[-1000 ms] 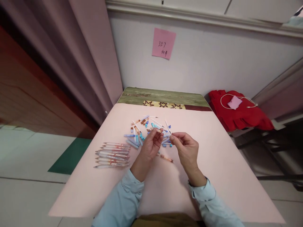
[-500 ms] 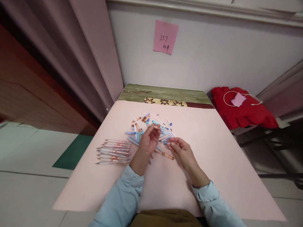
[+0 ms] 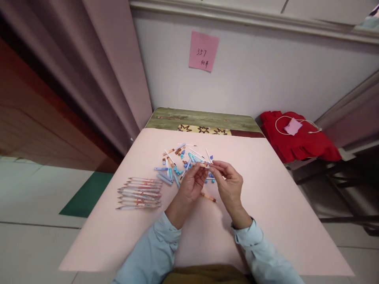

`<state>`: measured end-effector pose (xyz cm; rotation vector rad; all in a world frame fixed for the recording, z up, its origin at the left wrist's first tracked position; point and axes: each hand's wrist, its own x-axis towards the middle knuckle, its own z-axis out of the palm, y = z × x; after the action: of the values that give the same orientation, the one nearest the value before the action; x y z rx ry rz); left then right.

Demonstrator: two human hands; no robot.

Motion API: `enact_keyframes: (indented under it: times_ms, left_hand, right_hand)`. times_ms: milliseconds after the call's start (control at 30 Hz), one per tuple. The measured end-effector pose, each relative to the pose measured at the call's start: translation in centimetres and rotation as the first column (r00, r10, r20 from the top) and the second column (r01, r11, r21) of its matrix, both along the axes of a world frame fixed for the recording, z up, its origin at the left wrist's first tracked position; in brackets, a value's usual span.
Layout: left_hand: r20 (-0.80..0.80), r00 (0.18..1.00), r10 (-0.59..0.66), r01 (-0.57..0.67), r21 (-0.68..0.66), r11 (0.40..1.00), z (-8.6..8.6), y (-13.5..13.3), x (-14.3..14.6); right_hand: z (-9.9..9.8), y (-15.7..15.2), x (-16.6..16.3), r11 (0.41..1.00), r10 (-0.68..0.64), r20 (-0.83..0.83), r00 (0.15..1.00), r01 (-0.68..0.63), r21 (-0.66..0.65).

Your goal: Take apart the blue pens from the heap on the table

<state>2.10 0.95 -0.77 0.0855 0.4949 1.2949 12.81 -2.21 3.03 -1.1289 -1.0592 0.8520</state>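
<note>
My left hand (image 3: 194, 183) is closed, palm partly turned up, around a small tan pen part (image 3: 204, 165) whose end shows at the fingertips. My right hand (image 3: 229, 183) pinches at that same end, with thumb and forefinger together; what it holds is too small and too hidden to make out. The fingertips of both hands meet just above a loose pile of pen parts. Blue and lilac barrels (image 3: 164, 178), brown-and-tan pieces (image 3: 171, 161), small blue caps (image 3: 182, 153) and thin white refills (image 3: 207, 153) lie there. One brown-and-tan piece (image 3: 209, 197) rests below my hands.
Several white-and-red patterned pens (image 3: 139, 192) lie side by side at the left of the pink-covered table (image 3: 266, 236). Behind the cover shows a green wood-pattern tabletop (image 3: 204, 115). Red cloth (image 3: 308, 146) with a white cord sits at the right. A pink note (image 3: 203, 51) hangs on the wall.
My right hand has moved up and left from beside the pile to meet my left hand's fingertips. My left hand has shifted slightly right and down, still with the tan part.
</note>
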Motion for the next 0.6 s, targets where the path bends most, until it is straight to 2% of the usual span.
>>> enact_keyframes:
  times_ms: [100,267,500,600]
  left_hand:
    - [0.0,1.0,-0.001,0.001,0.0,1.0,0.11,-0.05,0.02]
    - [-0.006,1.0,-0.017,0.017,0.007,1.0,0.14,-0.12,-0.09]
    - [-0.034,0.999,-0.036,0.037,0.03,0.999,0.23,-0.16,-0.05]
    - [-0.068,0.998,0.0,0.002,0.023,1.0,0.57,0.3,-0.78]
  right_hand:
    - [-0.37,0.22,-0.09,0.999,-0.033,0.064,0.997,0.031,0.031]
    - [-0.63,0.2,0.15,0.994,-0.097,0.072,0.993,0.093,0.055]
    - [-0.46,0.2,0.25,0.989,-0.124,0.177,0.976,0.106,0.105]
    - [-0.75,-0.11,0.83,0.99,-0.126,0.12,0.985,0.117,0.079]
